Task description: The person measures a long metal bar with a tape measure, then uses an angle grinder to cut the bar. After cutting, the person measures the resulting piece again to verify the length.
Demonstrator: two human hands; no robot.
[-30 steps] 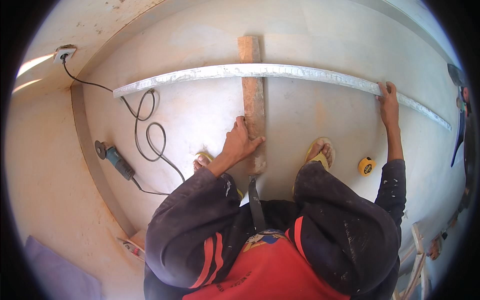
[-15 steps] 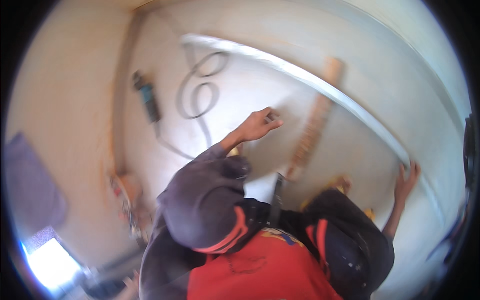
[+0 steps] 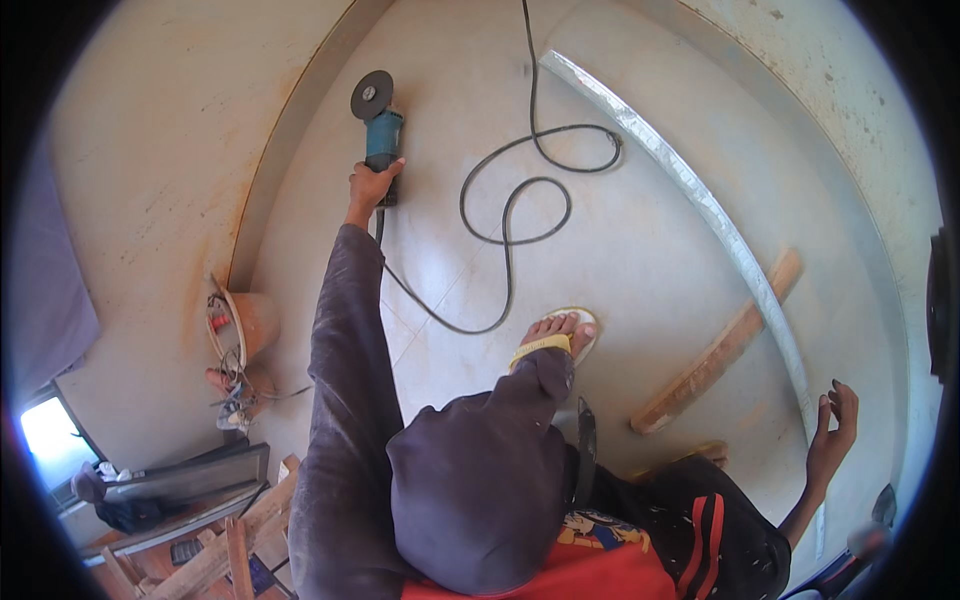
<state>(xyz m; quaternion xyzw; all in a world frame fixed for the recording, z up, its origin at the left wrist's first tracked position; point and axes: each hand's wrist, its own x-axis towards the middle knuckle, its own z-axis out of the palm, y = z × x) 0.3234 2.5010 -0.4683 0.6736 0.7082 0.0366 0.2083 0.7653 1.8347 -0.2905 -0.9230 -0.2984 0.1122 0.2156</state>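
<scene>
My left hand [image 3: 372,188] is stretched forward and wraps around the rear body of a teal and black angle grinder [image 3: 383,138]. The grinder lies on the floor with its dark disc [image 3: 371,94] pointing away from me, and its black cord [image 3: 470,325] loops across the tiles. Beside the near part of a long silver metal bar [image 3: 700,205] is my right hand [image 3: 836,425], its fingers apart and holding nothing. Whether it touches the bar is hard to tell. The bar rests across a wooden beam [image 3: 712,355], which props it up.
My sandalled foot [image 3: 560,332] stands on the floor between the cord and the beam. An orange-brown bucket [image 3: 255,325] with tools and wires sits against the left wall. Wooden pieces [image 3: 240,550] are piled at lower left. A dark pointed object [image 3: 586,440] is close to my waist.
My left hand has gone from the middle, where it was empty, out to the grinder and taken hold of it. My right hand has lifted slightly off the bar. The view has shifted left.
</scene>
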